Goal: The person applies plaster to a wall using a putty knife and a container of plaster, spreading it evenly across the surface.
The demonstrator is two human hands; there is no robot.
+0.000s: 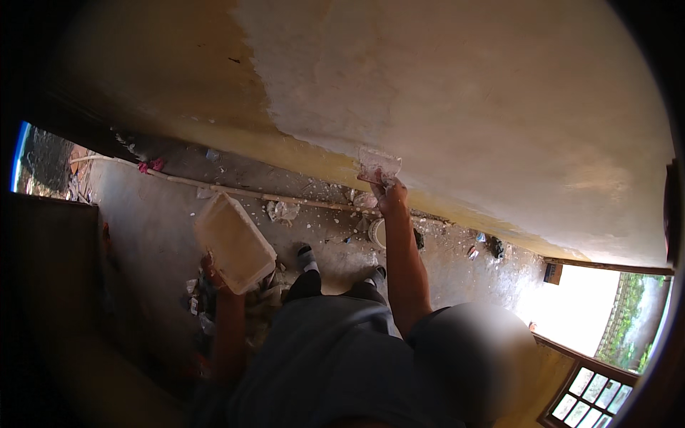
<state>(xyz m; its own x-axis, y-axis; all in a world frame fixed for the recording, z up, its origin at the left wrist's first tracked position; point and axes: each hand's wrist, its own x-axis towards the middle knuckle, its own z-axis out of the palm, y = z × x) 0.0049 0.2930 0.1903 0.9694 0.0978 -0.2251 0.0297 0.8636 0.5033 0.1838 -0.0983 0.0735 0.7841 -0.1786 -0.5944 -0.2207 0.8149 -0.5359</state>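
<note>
My right hand (392, 197) reaches forward, closed around a wide putty knife (379, 164) with whitish smears on its blade. The blade lies at the lower part of the wall (457, 93), close to or against it. Pale filler coats the wall's middle and right, with a ragged edge against the bare yellowish part (193, 93) on the left. In my left hand (212, 272), at the near left side, is a pale rectangular plastic tub (235, 241), tilted. Its inside looks beige; how much filler it holds I cannot tell.
A long pole (278, 197) lies on the floor (150, 207) along the wall, among white crumbs and crumpled plastic (283, 211). A round white bucket (378, 232) stands beside my right forearm. A bright doorway (571, 307) and a paned window (591, 399) are at the right.
</note>
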